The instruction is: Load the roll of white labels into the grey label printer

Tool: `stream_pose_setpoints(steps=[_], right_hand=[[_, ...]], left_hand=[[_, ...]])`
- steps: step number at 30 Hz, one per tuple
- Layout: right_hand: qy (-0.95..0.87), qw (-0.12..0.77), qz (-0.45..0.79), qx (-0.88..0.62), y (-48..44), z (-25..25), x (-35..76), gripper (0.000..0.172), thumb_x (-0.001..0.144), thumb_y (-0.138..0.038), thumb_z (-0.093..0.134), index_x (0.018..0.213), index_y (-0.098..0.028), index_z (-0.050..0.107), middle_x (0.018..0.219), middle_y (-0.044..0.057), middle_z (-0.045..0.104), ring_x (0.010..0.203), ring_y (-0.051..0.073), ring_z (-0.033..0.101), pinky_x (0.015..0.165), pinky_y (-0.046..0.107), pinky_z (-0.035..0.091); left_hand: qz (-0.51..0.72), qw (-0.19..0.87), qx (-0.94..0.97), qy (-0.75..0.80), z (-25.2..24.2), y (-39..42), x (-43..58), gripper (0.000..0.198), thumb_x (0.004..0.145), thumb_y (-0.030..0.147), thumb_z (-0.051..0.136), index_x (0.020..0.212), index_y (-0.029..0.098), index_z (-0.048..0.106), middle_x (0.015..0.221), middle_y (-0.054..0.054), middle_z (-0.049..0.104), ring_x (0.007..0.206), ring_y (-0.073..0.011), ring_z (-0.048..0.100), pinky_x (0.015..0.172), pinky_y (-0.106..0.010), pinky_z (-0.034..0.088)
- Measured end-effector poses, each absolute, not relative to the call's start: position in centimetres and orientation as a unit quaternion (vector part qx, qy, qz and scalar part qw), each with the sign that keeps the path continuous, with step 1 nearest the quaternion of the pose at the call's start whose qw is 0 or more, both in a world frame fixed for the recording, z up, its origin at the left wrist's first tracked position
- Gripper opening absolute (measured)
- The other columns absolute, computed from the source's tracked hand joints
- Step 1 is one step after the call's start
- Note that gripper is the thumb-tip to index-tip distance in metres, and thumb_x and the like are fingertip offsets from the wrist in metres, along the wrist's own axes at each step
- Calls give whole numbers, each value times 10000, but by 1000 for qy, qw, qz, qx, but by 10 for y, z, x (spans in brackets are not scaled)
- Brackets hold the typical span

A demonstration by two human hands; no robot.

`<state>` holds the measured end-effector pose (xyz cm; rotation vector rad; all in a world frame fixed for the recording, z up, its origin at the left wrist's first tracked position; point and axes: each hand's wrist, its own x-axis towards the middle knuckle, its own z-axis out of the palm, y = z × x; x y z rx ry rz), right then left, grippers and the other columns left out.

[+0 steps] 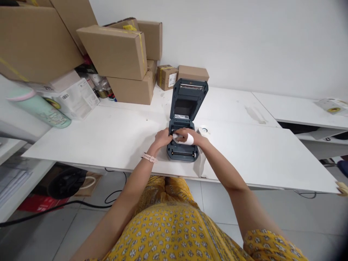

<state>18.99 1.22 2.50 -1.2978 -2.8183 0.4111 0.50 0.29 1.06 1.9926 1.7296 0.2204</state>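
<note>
A dark grey label printer (187, 105) stands on the white table (114, 137) with its lid swung up and open. Both my hands are over its open bay. My right hand (190, 136) grips a white label roll (188, 139) and holds it in the bay. My left hand (162, 137) has its fingers closed at the roll's left end, pinching at the white paper. A pale pink watch strap circles my left wrist. A strip of white paper hangs over the table's front edge below the printer.
A small white tape roll (204, 130) lies just right of the printer. Cardboard boxes (116, 50) are stacked at the back left. A mint green bottle (40, 108) lies at left beside a white carton (77, 98). A second white table (304, 108) adjoins at right.
</note>
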Motion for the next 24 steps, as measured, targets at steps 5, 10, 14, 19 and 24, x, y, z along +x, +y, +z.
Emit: stream_pose_setpoints(steps=[5, 10, 14, 19, 24], right_hand=[[-885, 160, 133, -415, -53, 12, 202, 384, 1037, -267, 413, 1314, -189, 668, 1330, 119, 701, 1196, 289, 620, 1032, 470, 509], [-862, 195, 75, -463, -100, -5, 198, 440, 1063, -350, 374, 1393, -198, 622, 1518, 112, 566, 1368, 328, 521, 1103, 554, 468], [-860, 187, 44, -473, -112, -10, 193, 451, 1056, -387, 407, 1445, -230, 575, 1536, 104, 545, 1382, 340, 521, 1161, 600, 393], [-850, 189, 36, -490, -122, -12, 191, 479, 1047, -384, 431, 1513, -287, 486, 1562, 85, 515, 1392, 336, 519, 1179, 605, 359], [-849, 196, 38, -488, -125, -14, 193, 473, 1051, -393, 424, 1514, -314, 470, 1568, 66, 509, 1399, 332, 513, 1173, 611, 356]], left_hand=[[92, 253, 719, 640, 9, 2, 5, 416, 837, 255, 493, 1234, 193, 602, 1201, -152, 739, 1133, -337, 691, 887, -381, 520], [103, 261, 708, 649, 8, 2, 6, 424, 836, 258, 498, 1239, 191, 616, 1183, -148, 746, 1112, -333, 698, 872, -377, 525], [122, 271, 692, 658, 6, 0, 8, 455, 833, 285, 513, 1270, 209, 616, 1199, -132, 746, 1109, -332, 696, 872, -383, 528], [146, 259, 680, 670, 1, -6, 12, 457, 842, 346, 537, 1282, 241, 606, 1209, -98, 749, 1114, -321, 690, 882, -377, 530], [155, 264, 678, 668, 0, -6, 13, 438, 849, 344, 526, 1267, 245, 612, 1187, -87, 755, 1097, -319, 694, 870, -384, 533]])
